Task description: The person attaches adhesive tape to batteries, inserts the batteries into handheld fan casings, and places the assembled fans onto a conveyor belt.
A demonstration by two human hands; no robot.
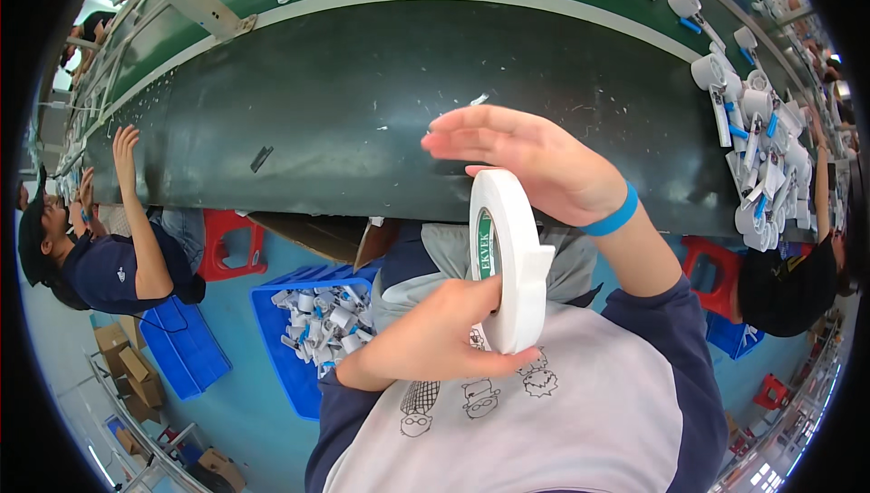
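Observation:
A roll of white tape (pixel 523 262) stands on edge in front of my chest, its green-labelled inner core partly showing. My left hand (pixel 435 325) grips the lower part of the roll, the thumb at the core and fingers beneath. A short flap of tape sticks out from the roll's right side. Just above the roll, my right hand (pixel 530 158) is held out over the bench edge with its fingers stretched to the left, a blue band around the wrist. Whether the right thumb touches the roll's top, I cannot tell.
The dark green work surface (pixel 362 112) carries scraps and a small black piece (pixel 262 159). White and blue plastic parts (pixel 761 149) are heaped at the right. A blue crate (pixel 281 348) of similar parts stands at lower left. Co-workers sit on both sides, one in a dark shirt (pixel 113 262).

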